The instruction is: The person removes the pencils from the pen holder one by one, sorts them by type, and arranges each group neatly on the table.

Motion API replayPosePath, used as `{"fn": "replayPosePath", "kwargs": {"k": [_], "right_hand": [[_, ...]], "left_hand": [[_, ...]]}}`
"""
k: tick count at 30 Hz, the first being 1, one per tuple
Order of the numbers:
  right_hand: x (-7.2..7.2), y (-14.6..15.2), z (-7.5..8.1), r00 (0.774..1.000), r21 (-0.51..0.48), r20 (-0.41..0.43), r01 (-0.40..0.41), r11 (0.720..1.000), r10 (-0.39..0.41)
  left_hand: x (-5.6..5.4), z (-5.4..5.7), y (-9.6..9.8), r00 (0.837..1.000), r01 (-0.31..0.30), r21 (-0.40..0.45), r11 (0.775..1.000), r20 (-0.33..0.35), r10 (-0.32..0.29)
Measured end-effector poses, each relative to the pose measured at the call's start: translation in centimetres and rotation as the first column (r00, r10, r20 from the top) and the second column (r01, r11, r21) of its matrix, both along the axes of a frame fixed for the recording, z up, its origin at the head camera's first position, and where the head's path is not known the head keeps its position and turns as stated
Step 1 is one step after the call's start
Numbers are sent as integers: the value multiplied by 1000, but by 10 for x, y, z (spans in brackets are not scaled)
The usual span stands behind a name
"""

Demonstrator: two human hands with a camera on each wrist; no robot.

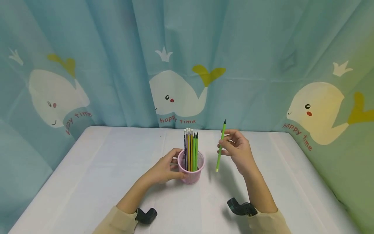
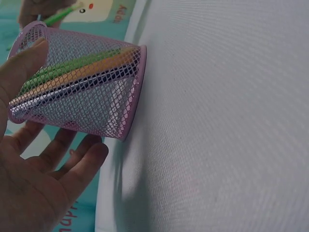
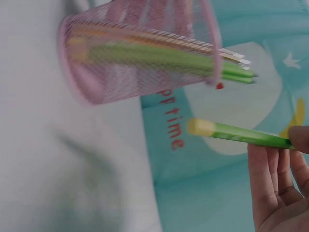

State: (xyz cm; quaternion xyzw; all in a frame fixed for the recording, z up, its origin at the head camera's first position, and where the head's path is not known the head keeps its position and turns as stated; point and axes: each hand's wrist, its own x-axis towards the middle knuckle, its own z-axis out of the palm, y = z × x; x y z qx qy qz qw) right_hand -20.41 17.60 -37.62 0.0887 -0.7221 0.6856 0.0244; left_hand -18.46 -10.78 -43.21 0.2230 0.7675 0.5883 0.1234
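Note:
A pink mesh pencil cup (image 1: 191, 177) stands upright on the white table, with several pencils (image 1: 191, 149) in it, green, yellow and dark ones. My left hand (image 1: 163, 169) holds the cup from its left side, thumb in front and fingers behind; the left wrist view shows the thumb near the cup's rim (image 2: 36, 24). To the right of the cup, my right hand (image 1: 238, 149) pinches a green pencil (image 1: 220, 151) between thumb and fingers. That pencil is nearly upright above the table, dark point up, pale end down, apart from the cup.
The white table (image 1: 117, 152) reaches back to a blue curtain (image 1: 251, 48) printed with whales. A dark wrist-camera mount (image 1: 241, 207) sits at the right wrist and another mount (image 1: 146, 216) at the left.

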Motion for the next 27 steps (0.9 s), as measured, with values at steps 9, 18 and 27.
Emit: {"fn": "replayPosePath", "kwargs": {"k": [9, 18, 27], "right_hand": [[-13, -4, -31, 995, 192, 101, -38, 981, 19], [-17, -5, -54, 977, 267, 214, -48, 963, -11], [-20, -7, -67, 952, 305, 306, -99, 947, 1]], "left_hand": [[0, 0, -1, 1000, 3, 5, 1000, -11, -3], [1, 0, 0, 1000, -11, -31, 999, -29, 10], [1, -1, 0, 1000, -4, -18, 1000, -27, 4]]}}
